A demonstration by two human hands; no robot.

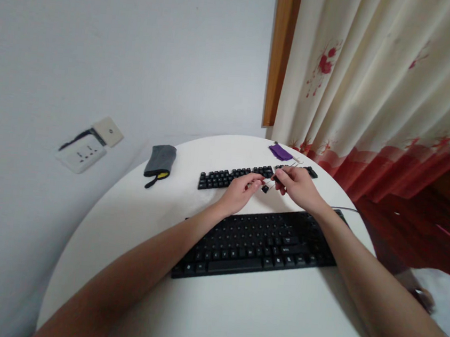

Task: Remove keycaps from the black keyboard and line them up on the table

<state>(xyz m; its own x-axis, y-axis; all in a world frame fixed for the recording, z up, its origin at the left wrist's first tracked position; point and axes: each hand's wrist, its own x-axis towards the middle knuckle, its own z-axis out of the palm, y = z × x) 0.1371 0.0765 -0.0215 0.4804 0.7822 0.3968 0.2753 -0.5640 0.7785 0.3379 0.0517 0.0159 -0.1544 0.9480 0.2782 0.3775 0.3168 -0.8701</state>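
Note:
Over the back part of the table, my two hands meet close together. My right hand (pixel 297 186) is closed around a wire keycap puller (pixel 295 163), whose thin wires show on both sides of the fingers. Just left of it, my left hand (pixel 242 193) has its fingers bent together near the wire ends; what they hold, if anything, is too small to make out. A loose black keycap (pixel 265 189) shows below the fingertips. Under my forearms lies a black keyboard (pixel 239 264) with many of its upper keys bare. Rows of removed black keycaps (pixel 219 180) stand behind my hands.
A grey cloth (pixel 161 160) with a yellow inside and dark loop lies at the white round table's (pixel 123 222) back left. Near the far edge is a purple cloth (pixel 280 152). A wall socket (pixel 83 153) is at left; a curtain (pixel 337 94) hangs behind.

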